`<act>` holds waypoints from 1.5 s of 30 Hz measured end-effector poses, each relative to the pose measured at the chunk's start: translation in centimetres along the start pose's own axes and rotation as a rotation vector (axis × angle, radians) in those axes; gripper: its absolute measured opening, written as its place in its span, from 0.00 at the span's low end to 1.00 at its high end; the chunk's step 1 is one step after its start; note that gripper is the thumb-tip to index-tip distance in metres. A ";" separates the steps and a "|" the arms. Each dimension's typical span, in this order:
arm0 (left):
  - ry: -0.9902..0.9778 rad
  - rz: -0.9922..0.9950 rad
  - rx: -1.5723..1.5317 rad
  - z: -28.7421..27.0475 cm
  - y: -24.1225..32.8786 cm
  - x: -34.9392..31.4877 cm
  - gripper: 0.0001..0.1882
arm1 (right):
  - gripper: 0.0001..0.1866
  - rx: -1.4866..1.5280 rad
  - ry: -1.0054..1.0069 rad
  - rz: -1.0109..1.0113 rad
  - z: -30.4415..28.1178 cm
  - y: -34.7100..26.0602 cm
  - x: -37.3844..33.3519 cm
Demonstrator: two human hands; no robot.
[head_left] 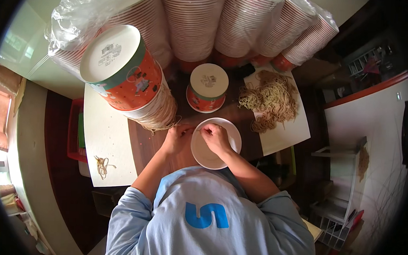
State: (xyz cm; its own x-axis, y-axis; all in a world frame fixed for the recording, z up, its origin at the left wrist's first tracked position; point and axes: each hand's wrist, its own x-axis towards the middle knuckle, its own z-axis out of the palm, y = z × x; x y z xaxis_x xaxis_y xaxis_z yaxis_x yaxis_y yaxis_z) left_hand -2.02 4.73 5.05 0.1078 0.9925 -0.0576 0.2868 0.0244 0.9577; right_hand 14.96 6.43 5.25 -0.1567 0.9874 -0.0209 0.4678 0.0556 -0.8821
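Observation:
A white paper bucket (233, 142) sits close to my body at the table's front edge, its open mouth facing up. My right hand (216, 138) reaches over its mouth with the fingertips pinched together; what lies between them is too small to make out. Just outside the left rim, my left hand (180, 135) is closed, thumb against fingers, and its contents are also unclear. Beside that hand rises a stack of upside-down paper buckets with an orange printed bucket (144, 81) on top. Thin beige cords (156, 114) hang in loops around the stack's lower part.
Another upside-down orange bucket (208, 101) stands beyond my hands. A tangled heap of beige cord (278, 101) lies at the right, and a small bundle of cord (103, 166) at the left. Tall plastic-wrapped stacks of buckets (192, 24) line the back.

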 end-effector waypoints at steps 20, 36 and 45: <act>-0.109 -0.008 -0.048 -0.4 1.1 0.4 0.10 | 0.08 0.265 -0.088 0.271 1.0 1.1 -0.3; -0.024 0.106 0.331 -0.5 1.2 -4.0 0.06 | 0.12 0.010 -0.380 0.108 -1.0 -2.1 -1.8; 0.009 -0.533 -0.804 -1.7 -1.9 -8.1 0.05 | 0.30 -0.340 -0.595 -0.038 -3.1 -5.0 -5.2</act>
State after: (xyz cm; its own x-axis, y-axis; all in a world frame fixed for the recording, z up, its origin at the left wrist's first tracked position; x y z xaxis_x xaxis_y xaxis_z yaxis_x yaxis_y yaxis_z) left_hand -5.06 -3.16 4.14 0.1437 0.8283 -0.5416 -0.4419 0.5434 0.7138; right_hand 16.09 1.51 11.22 -0.5840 0.7400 -0.3338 0.6845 0.2279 -0.6925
